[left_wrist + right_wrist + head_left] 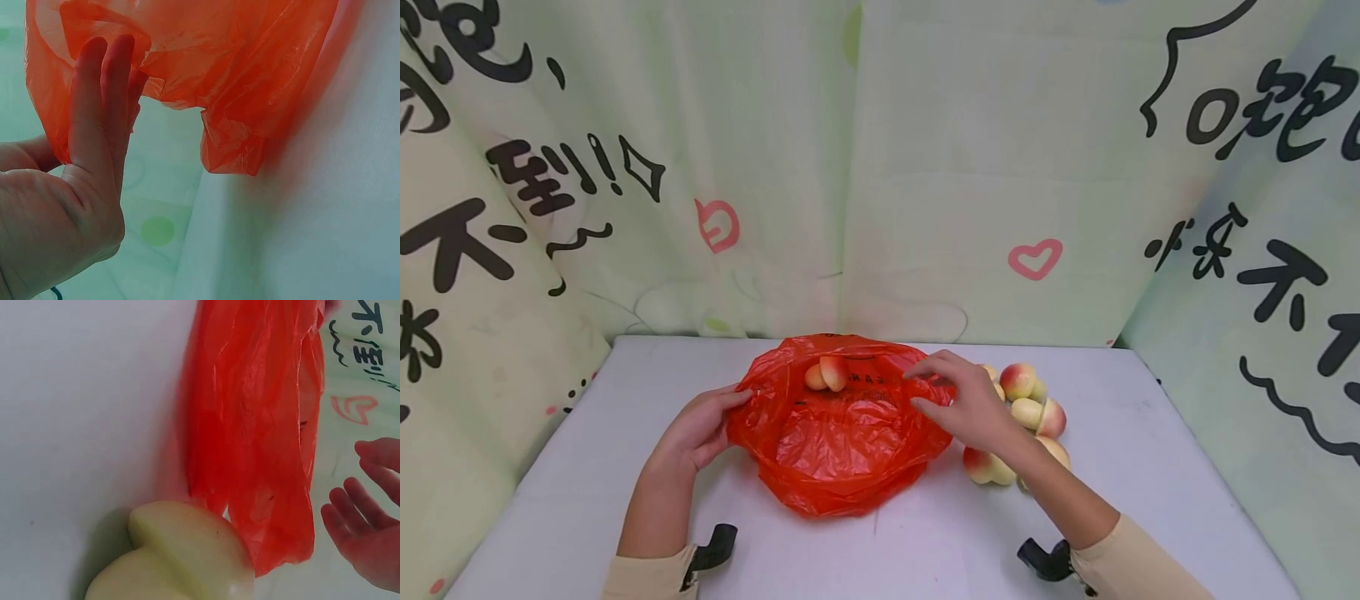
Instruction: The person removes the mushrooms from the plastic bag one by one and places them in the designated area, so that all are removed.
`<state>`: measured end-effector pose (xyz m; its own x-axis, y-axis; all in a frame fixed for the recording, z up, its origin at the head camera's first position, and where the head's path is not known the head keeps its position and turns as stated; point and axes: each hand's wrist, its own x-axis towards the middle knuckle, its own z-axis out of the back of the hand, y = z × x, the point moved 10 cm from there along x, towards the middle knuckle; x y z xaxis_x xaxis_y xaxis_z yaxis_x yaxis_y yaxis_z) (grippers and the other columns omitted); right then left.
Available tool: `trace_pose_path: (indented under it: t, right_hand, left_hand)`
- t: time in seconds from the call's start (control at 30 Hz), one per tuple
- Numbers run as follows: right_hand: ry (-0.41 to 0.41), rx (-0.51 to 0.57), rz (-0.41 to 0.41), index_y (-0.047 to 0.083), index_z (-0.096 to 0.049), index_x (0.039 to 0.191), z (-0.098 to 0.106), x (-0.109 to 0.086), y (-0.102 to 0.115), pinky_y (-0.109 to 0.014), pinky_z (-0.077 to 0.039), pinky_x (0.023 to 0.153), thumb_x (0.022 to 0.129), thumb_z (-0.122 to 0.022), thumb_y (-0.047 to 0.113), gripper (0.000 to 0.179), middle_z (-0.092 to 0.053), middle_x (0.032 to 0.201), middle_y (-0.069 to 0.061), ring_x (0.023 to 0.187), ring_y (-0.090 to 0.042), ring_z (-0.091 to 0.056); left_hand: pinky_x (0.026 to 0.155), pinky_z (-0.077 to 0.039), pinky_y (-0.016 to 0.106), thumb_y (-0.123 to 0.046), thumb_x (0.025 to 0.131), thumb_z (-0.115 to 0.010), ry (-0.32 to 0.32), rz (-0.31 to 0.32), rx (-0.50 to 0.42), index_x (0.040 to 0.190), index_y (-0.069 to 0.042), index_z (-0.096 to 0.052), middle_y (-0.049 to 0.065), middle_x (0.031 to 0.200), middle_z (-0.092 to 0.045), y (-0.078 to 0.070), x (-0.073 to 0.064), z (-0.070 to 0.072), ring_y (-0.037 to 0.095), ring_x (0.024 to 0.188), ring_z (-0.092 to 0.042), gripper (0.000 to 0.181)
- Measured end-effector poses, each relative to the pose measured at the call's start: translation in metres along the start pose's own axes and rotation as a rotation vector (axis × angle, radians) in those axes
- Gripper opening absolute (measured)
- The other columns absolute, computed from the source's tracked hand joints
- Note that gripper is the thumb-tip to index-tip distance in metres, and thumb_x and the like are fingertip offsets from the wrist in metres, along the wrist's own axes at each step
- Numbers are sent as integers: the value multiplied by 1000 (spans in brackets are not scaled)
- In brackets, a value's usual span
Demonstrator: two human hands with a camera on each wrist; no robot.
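Observation:
A red plastic bag (850, 446) lies on the white table with its mouth spread wide. Inside, near the far side, is a peach-like fruit (833, 373), yellow with a red blush. My left hand (703, 425) holds the bag's left rim; in the left wrist view its fingers (94, 106) press along the thin film. At the right rim, my right hand (966, 400) hovers with bent, parted fingers and nothing between them. In the right wrist view this hand (369, 531) appears beside the bag. More peaches (1028, 412) sit in a cluster right of the bag, partly hidden by my right forearm.
One pale peach (187, 550) looms large beside the bag in the right wrist view. The white table (1150, 500) ends at a back edge against a pale green curtain (940, 208) with dark writing and pink hearts. Curtains also stand at both sides.

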<state>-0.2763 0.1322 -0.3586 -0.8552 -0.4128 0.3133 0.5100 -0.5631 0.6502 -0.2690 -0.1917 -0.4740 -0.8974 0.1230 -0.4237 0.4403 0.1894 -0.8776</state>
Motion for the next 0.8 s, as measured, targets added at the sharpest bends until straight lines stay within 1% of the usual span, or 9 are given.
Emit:
trace_pose_path:
  t: [0.13,0.3,0.5,0.63,0.7,0.8]
  right_hand:
    - [25,13,2,19,-74,121,-9,13,4,-44,-64,89,90,-80,11,32,-70,121,-2,109,-20,-68]
    - [69,30,2,17,-74,121,-23,29,9,-40,-62,92,92,-78,11,31,-70,123,-4,112,-21,-67]
    - [154,20,-23,18,-73,123,-42,43,12,-40,-61,95,92,-78,13,31,-70,125,-1,116,-21,-65]
    - [214,15,-18,17,-74,124,-55,51,15,-43,-59,98,93,-77,13,31,-71,127,-5,120,-27,-65]
    - [237,19,-13,14,-73,126,-61,56,17,-46,-59,99,93,-77,12,33,-71,129,-8,122,-30,-64]
    - [266,23,-23,12,-72,129,-68,63,17,-50,-58,100,94,-77,11,36,-70,131,-9,124,-32,-63]
  left_hand:
    - [92,-61,27,-26,109,-54,2,-5,4,159,-6,-40,-1,127,-64,-1,0,0,13,106,-65,55]
    - [92,-61,28,-26,109,-54,4,-9,9,158,-6,-40,-1,126,-65,-1,-1,-1,13,105,-65,55]
    - [92,-61,28,-26,109,-54,15,-18,13,157,-4,-41,-1,124,-66,-2,-2,-3,13,104,-66,54]
    - [92,-61,28,-27,109,-54,12,-8,11,157,-5,-41,0,125,-65,-1,-2,-3,14,105,-65,54]
    - [92,-61,28,-27,109,-54,1,-3,8,157,-6,-42,0,126,-65,0,-2,-2,15,105,-65,53]
    - [93,-61,29,-27,109,-54,-2,-2,17,157,-6,-42,1,128,-64,0,-1,-2,15,107,-65,53]
